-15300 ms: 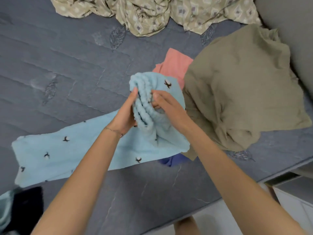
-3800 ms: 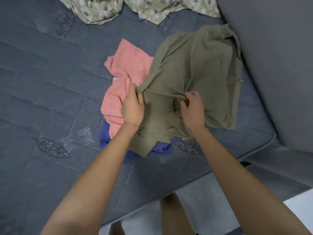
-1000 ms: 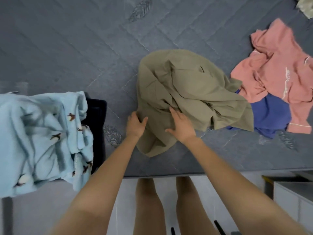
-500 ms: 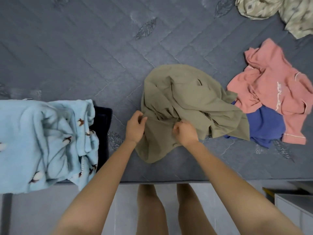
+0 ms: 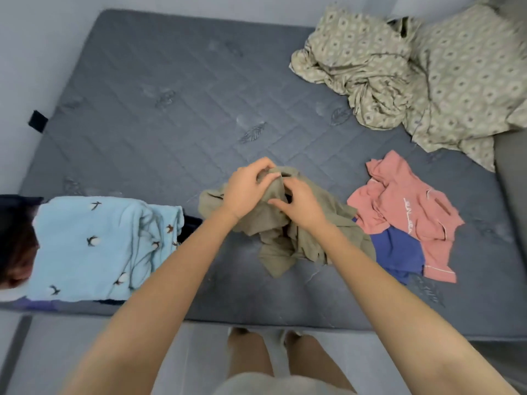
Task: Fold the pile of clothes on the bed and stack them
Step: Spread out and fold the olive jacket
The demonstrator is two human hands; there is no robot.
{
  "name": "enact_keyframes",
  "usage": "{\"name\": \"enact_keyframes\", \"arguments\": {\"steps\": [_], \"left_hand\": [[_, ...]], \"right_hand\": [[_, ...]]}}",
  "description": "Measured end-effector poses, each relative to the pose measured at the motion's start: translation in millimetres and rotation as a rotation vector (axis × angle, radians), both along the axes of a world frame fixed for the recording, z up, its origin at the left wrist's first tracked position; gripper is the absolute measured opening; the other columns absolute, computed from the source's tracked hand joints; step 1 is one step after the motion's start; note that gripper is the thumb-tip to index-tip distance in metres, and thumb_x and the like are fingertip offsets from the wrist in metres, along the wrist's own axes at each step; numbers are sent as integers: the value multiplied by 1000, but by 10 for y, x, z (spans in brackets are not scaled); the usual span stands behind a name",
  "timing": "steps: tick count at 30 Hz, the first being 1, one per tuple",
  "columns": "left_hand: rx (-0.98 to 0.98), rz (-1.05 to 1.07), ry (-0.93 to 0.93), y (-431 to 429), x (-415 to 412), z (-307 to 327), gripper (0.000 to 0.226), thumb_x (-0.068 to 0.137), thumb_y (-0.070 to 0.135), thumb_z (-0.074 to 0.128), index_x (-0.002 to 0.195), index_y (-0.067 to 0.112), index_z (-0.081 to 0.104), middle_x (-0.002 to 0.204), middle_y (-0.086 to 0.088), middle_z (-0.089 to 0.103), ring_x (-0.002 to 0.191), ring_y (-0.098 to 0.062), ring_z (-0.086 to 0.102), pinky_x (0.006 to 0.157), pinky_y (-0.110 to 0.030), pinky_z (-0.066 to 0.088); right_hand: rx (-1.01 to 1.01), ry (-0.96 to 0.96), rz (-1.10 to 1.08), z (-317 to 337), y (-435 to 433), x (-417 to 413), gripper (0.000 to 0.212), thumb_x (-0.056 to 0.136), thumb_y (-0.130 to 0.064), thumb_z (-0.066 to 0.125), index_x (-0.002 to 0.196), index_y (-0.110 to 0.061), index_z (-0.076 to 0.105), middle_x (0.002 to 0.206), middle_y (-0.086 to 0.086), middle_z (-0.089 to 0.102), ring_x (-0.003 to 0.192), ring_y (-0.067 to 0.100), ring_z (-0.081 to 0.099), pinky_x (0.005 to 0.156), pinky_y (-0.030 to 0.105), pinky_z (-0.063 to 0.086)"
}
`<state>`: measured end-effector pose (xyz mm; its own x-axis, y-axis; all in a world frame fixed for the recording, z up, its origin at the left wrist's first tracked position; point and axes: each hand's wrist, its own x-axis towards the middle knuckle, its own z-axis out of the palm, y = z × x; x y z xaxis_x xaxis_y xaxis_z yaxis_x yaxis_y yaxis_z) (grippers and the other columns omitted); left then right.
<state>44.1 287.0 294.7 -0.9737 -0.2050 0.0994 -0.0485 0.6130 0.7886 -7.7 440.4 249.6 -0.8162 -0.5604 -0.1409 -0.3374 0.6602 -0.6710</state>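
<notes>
The olive garment (image 5: 299, 238), just left of the pink T-shirt (image 5: 405, 206), was gripped at its near edge a moment ago and is now pinched higher up by the left hand (image 5: 246, 192) and right hand (image 5: 299, 205), so folding is judged barely started.

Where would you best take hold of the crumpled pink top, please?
At its far corner, from above: the pink top lies crumpled, that corner spread free on the mattress, while its near part drapes over the blue garment.
</notes>
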Motion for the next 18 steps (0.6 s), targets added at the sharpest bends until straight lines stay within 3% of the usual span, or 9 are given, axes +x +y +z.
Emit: {"name": "enact_keyframes", "arguments": {"steps": [1, 3, 6, 8, 11, 14, 16, 18], "left_hand": [[-22, -9, 12, -7, -11, 149, 13, 94, 27, 63, 90, 14, 63, 63, 12, 51, 62, -7, 49, 63, -24, 40], [-54, -11, 26, -37, -30, 418, 15, 92, 32, 64, 88, 17, 65, 67, 6, 58, 62, -14, 54, 67, -36, 44], [-81, 51, 20, -101, -59, 745, 17, 89, 34, 68, 87, 17, 67, 56, 8, 46, 55, -9, 43, 63, -34, 37], [-93, 85, 7, -151, -60, 912, 17, 89, 37, 67, 83, 21, 65, 56, 12, 42, 57, -9, 40, 62, -32, 33], [-68, 97, -56, -278, 1, 991, 22, 91, 48, 61, 86, 26, 63, 64, 8, 51, 59, -7, 45, 62, -32, 31], [-2, 6, -220, -433, 159, 952, 34, 86, 55, 64, 107, 29, 61, 93, 2, 60, 84, -12, 55, 74, -32, 41], [-19, -65, -359, -501, 261, 903, 49, 80, 54, 72, 119, 30, 56, 103, 4, 58, 94, -12, 54, 80, -28, 39], [-80, -123, -412, -533, 306, 836, 47, 78, 46, 77, 118, 26, 61, 103, 4, 62, 96, -12, 56, 81, -26, 39]], "right_hand": [[-24, 25, -5, 135, 4, 6, 44, 84, -46, 65, 97, -5, 62, 92, 10, 65, 89, 29, 58, 78, 43, 45], [-61, 48, -13, 389, 23, 20, 29, 94, -33, 62, 97, -4, 62, 86, 10, 65, 82, 29, 58, 67, 36, 35], [-74, 41, 5, 738, 60, 51, 18, 98, -30, 56, 90, -14, 56, 74, -5, 56, 75, 23, 53, 63, 36, 30], [-67, 36, -12, 952, 52, 22, 28, 99, -31, 55, 75, -22, 42, 65, -8, 44, 69, 21, 45, 61, 37, 27], [-108, 45, -60, 1262, 41, -68, 33, 98, -30, 55, 71, -22, 37, 65, -7, 42, 63, 12, 42, 58, 32, 26], [-222, 4, -187, 1488, 66, -214, 32, 97, -27, 56, 72, -10, 45, 68, -1, 47, 63, 10, 43, 56, 19, 30], [-293, -59, -258, 1589, 96, -329, 32, 97, -27, 55, 79, -1, 54, 76, 7, 52, 70, 14, 47, 62, 26, 33], [-297, -100, -267, 1640, 135, -420, 29, 98, -28, 54, 80, -5, 56, 77, 8, 52, 72, 14, 48, 65, 32, 32]]}}
